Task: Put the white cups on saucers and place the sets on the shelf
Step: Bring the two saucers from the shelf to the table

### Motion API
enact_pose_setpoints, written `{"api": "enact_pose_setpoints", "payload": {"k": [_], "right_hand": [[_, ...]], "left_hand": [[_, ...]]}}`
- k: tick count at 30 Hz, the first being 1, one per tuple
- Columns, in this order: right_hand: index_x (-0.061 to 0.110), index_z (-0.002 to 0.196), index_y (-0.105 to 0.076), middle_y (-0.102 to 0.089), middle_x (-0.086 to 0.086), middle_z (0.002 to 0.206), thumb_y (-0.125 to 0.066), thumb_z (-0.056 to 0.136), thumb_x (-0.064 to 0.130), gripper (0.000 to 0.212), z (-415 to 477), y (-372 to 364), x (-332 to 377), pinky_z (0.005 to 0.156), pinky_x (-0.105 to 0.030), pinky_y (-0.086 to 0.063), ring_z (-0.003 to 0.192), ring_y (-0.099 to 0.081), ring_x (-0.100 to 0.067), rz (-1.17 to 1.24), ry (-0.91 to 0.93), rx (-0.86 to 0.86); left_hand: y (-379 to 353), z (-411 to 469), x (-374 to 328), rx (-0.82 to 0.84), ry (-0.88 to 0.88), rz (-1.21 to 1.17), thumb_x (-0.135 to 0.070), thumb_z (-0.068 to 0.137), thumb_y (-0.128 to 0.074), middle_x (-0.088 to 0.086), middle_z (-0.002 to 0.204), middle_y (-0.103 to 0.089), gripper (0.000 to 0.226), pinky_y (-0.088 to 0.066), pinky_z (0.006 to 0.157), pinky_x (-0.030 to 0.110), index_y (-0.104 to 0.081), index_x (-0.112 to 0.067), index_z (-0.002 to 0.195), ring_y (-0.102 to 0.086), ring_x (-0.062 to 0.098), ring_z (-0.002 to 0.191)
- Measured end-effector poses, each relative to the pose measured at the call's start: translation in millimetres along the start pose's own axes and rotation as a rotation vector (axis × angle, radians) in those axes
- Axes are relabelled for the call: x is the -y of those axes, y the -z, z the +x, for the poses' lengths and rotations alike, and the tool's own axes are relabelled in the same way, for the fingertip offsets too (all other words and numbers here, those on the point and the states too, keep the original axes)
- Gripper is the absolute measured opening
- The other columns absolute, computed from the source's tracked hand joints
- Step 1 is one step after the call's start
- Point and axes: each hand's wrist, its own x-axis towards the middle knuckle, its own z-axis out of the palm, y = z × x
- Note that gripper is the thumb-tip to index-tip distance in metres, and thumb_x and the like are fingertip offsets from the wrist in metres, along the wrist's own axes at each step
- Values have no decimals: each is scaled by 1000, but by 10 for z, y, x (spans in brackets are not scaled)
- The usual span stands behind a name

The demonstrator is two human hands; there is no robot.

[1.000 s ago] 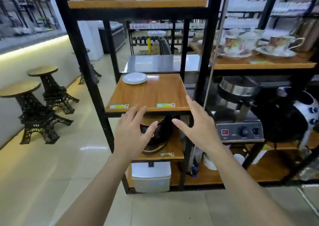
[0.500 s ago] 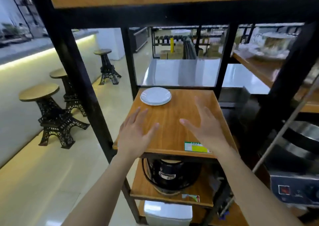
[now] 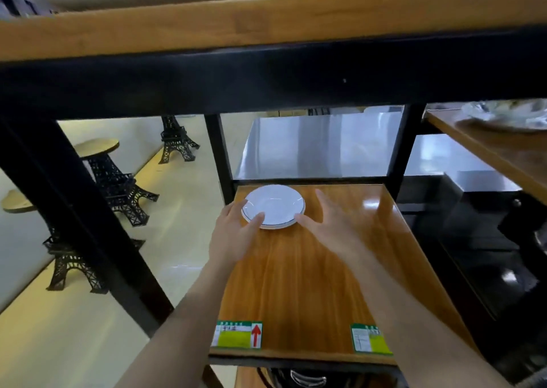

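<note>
A white saucer point(image 3: 273, 205) with a thin dark rim line lies flat at the back left of a wooden shelf point(image 3: 310, 284). My left hand point(image 3: 233, 239) reaches its left front edge, the thumb resting on the rim and the fingers curved by the side. My right hand point(image 3: 334, 227) hovers to the saucer's right with fingers spread, its thumb tip at the rim. No white cup is in view.
A thick upper shelf board point(image 3: 266, 26) hangs low overhead. Black posts point(image 3: 77, 210) frame the unit. A patterned dish point(image 3: 509, 115) sits on the neighbouring shelf to the right. A steel table point(image 3: 310, 144) stands behind, tower-shaped stools point(image 3: 115, 177) to the left.
I have stepped closer and leaned in under the upper shelf. Both hands moved forward across the shelf from its front edge to the saucer's rim.
</note>
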Motion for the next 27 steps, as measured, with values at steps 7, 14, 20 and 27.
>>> {"api": "enact_pose_setpoints", "payload": {"k": [7,14,20,27], "right_hand": [[14,148,-26,-33,-13,153,-66,84,39,79,474,-80,-42,111,-51,-35,137,-36,-32,693,-353,140],[10,141,-36,-39,-17,145,-66,86,26,65,739,-168,-37,101,-49,-44,132,-42,-35,831,-465,189],[5,128,-43,-51,-10,123,-58,90,12,42,837,-368,-10,77,-39,-53,112,-52,-28,622,-442,73],[2,128,-39,-52,-8,115,-48,88,2,41,801,-388,-106,47,-27,-51,102,-59,-28,438,-382,62]], "left_hand": [[-89,199,-60,161,562,-953,-32,91,-54,10,152,-36,62,-29,111,41,-32,-12,146,-35,27,138],[-88,378,30,127,675,-1153,-28,87,-55,14,134,-49,56,-38,106,50,-40,-18,139,-47,33,123],[-185,436,8,99,717,-983,-32,91,-54,19,119,-55,56,-53,84,42,-38,-11,140,-57,32,105],[-289,436,24,130,654,-723,-6,90,-57,17,111,-62,37,-56,61,28,-53,2,126,-62,22,82]]}}
